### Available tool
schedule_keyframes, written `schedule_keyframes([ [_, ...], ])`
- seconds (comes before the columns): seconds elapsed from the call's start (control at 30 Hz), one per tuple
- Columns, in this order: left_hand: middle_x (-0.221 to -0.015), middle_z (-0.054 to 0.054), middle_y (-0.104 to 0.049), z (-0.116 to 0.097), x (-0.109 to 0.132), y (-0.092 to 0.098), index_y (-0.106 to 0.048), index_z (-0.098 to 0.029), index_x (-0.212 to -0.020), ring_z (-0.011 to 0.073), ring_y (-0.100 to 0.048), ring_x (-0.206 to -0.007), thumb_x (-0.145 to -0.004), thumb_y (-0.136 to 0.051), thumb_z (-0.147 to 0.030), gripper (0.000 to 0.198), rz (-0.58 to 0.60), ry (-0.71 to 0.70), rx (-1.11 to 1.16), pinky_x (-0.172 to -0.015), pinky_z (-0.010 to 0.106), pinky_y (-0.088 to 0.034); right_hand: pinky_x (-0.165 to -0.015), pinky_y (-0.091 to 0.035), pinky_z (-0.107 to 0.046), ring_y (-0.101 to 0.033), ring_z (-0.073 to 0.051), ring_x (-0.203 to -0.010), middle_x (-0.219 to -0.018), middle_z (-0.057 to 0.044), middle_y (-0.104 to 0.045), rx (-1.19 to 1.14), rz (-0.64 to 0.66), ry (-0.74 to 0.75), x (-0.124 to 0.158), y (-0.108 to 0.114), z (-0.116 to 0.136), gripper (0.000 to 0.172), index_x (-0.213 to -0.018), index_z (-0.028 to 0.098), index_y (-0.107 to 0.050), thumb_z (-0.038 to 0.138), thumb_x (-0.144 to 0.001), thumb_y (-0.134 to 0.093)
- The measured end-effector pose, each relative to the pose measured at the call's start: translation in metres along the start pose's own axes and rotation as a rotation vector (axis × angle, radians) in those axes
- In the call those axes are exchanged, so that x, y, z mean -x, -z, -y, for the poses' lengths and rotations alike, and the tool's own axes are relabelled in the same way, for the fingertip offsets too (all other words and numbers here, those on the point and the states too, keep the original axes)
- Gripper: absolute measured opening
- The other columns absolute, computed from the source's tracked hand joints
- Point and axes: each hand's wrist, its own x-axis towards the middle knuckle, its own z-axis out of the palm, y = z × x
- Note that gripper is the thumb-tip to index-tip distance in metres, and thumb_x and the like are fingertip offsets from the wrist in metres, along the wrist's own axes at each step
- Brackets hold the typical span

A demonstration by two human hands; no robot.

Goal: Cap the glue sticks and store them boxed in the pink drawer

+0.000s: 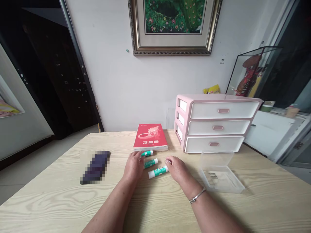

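Three green-and-white glue sticks lie on the wooden table between my hands. My left hand is closed around the left end of the far glue stick, by the red book. It also covers the left end of the middle glue stick; whether it touches that one is hard to see. On the other side, my right hand, fingers curled, has its thumb side against the right end of the nearest glue stick. A metal bracelet circles my right wrist.
Behind the glue sticks lies a red book. A pink-and-white drawer unit stands at the back right, with an open clear plastic box before it. At left is a dark, pixelated flat object. The wooden table meets the wall.
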Motion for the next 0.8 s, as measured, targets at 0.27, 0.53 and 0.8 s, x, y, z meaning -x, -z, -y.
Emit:
schedule_keyframes([
  [0.27, -0.126, 0.017, -0.063, 0.01, -0.008, -0.001, -0.06, -0.015, -0.128, 0.0339, -0.053, -0.119, -0.086, -0.052, -0.027, 0.044, 0.047, 0.157, -0.107, -0.097, 0.041, -0.04, -0.083, -0.043, -0.029, -0.063, -0.023, -0.096, -0.103, -0.013, -0.072, 0.081, -0.041, -0.038, -0.002, 0.001, 0.004, 0.027, -0.103, 0.016, -0.07, 0.024, -0.091, -0.048],
  [0.53, -0.104, 0.012, -0.07, 0.016, -0.011, -0.002, -0.073, -0.023, -0.101, 0.0335, -0.056, -0.109, -0.075, -0.064, -0.032, 0.029, 0.055, 0.189, -0.052, -0.091, 0.04, -0.039, -0.087, -0.042, -0.031, -0.062, -0.024, -0.099, -0.102, -0.011, -0.071, 0.11, -0.094, -0.021, 0.0, 0.004, 0.005, 0.029, -0.104, 0.016, -0.07, 0.025, -0.091, -0.045],
  [0.8, -0.092, 0.007, -0.073, 0.006, -0.006, 0.019, -0.067, -0.015, -0.101, 0.0221, -0.067, -0.086, -0.084, -0.058, -0.047, 0.037, -0.065, 0.199, 0.449, -0.077, 0.029, -0.048, -0.089, -0.043, -0.031, -0.061, -0.023, -0.101, -0.103, -0.01, -0.071, 0.012, -0.193, -0.009, 0.002, 0.007, 0.009, 0.029, -0.102, 0.018, -0.07, 0.023, -0.091, -0.044],
])
